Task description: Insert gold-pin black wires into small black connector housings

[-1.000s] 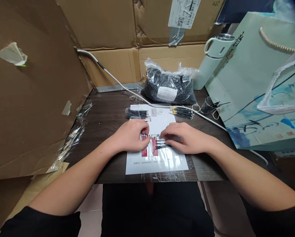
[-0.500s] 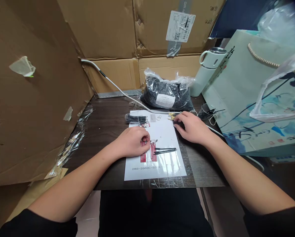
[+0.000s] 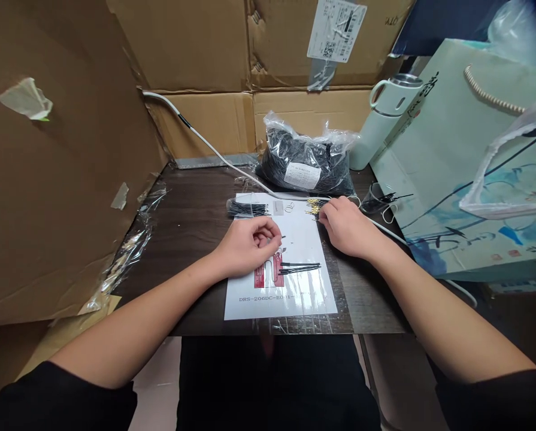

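My left hand [image 3: 254, 244] is closed in a pinch above the white sheet [image 3: 290, 302], with a small dark tip showing at its fingertips; the rest of that item is hidden. Beneath it lies a red and white printed picture [image 3: 261, 277]. Several thin black rods [image 3: 301, 268] rest on the sheet to the right of the picture. At the sheet's upper right, my right hand [image 3: 346, 227] has its fingers drawn together at a pile of gold-tipped pieces [image 3: 313, 206]; what they pinch is too small to make out. A bundle of black rods [image 3: 248, 208] lies at the upper left.
Behind the sheet sits a clear bag of black parts [image 3: 306, 161], with a white cable [image 3: 214, 152] running in front. A pale bottle [image 3: 379, 123], a cup of black rods [image 3: 375, 197] and a paper bag [image 3: 433, 155] stand right. Cardboard walls [image 3: 196, 48] enclose the table.
My left hand has lifted and moved slightly right, uncovering more of the printed picture, and a dark tip now shows at its fingers. My right hand stays by the gold-tipped pile. The view has shifted slightly.
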`<control>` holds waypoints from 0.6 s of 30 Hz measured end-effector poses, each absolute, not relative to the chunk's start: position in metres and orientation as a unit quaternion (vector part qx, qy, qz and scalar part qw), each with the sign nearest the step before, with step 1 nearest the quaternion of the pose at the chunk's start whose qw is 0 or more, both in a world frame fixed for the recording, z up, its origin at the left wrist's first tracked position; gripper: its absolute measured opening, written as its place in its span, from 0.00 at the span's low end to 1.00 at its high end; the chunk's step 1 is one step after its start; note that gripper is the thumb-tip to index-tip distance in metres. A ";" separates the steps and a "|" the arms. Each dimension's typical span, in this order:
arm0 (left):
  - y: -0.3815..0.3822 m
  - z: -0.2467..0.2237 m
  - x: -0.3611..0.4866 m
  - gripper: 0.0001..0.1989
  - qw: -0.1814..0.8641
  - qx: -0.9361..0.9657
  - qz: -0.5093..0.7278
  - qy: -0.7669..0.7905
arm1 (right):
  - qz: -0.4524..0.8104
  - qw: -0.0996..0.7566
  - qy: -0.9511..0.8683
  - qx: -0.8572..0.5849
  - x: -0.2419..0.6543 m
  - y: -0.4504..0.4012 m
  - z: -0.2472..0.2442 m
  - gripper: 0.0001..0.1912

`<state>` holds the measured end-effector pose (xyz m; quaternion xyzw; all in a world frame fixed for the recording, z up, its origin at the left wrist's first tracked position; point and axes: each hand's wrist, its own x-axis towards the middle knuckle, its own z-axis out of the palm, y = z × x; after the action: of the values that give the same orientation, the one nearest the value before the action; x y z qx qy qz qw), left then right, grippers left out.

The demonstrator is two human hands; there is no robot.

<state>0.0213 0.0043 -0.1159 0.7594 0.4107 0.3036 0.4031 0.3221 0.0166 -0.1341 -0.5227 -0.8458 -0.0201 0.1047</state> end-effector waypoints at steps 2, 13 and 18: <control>0.004 -0.118 0.024 0.07 0.455 0.725 0.319 0.408 | 0.000 0.130 -0.848 -0.514 0.319 0.013 -0.131 0.11; 0.008 -0.129 0.026 0.14 0.225 0.882 0.275 0.308 | 0.215 0.262 -0.840 -0.424 0.301 -0.006 -0.114 0.03; 0.011 -0.136 0.024 0.12 0.207 0.902 0.258 0.279 | 0.195 0.260 -0.840 -0.435 0.300 -0.006 -0.112 0.04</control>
<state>0.0244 0.0113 -0.1360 0.9016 0.2791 0.2575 0.2072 0.3002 -0.0065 -0.1119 -0.4354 -0.8397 0.1946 0.2598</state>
